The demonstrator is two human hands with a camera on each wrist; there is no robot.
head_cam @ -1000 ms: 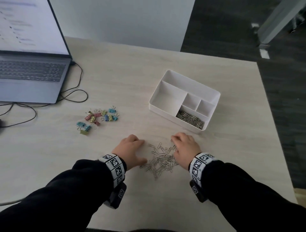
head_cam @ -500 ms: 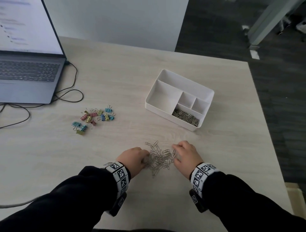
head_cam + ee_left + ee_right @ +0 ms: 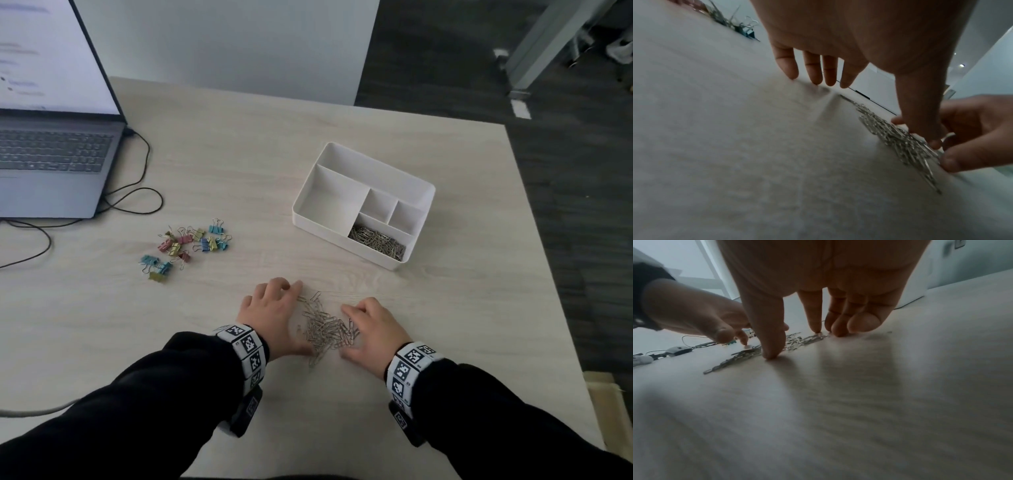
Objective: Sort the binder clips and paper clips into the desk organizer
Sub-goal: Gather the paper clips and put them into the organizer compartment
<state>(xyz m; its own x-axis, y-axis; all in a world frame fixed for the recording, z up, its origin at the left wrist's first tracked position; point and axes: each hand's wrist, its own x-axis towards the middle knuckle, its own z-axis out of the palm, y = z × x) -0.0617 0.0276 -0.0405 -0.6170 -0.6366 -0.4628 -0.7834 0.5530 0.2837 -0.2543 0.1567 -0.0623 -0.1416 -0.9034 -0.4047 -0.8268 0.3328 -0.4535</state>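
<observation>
- Step in hand, as I read it: rake the loose paper clips [image 3: 327,329] into one tight heap for a scoop.
- Left hand [image 3: 274,317] sits lower centre of the head view, left of the heap; fingers [image 3: 812,71] straight, tips on the bench [image 3: 462,308], thumb at the heap's near edge. Released, grasping nothing.
- Right hand [image 3: 375,327] is on the heap's right side; fingers [image 3: 838,319] loosely bent, tips and thumb down on the bench at the heap's edge. Nothing grasped that I can see.
- To do it well: keep fingertips flat on the bench so thin wire can't slip under; close both hands evenly; pull in the strays at the heap's upper left and bottom tip first.
- Scoop from below with cupped hands, not a pinch: clips tangle and trail.
- Risk: chained clips drop off on the way to the organizer [image 3: 342,161].
- Clips: thin silver wire, flat, interlocked, low pile; likely slide easily on the smooth bench.
- Organizer: white tray right of centre, five compartments; the near-right one already holds paper clips [image 3: 376,240], the rest look bare.
- Binder clips [image 3: 191,246]: small pastel cluster, centre left, not yet sorted.
- Judgement: paper clips partly done, binder clips not started.
</observation>
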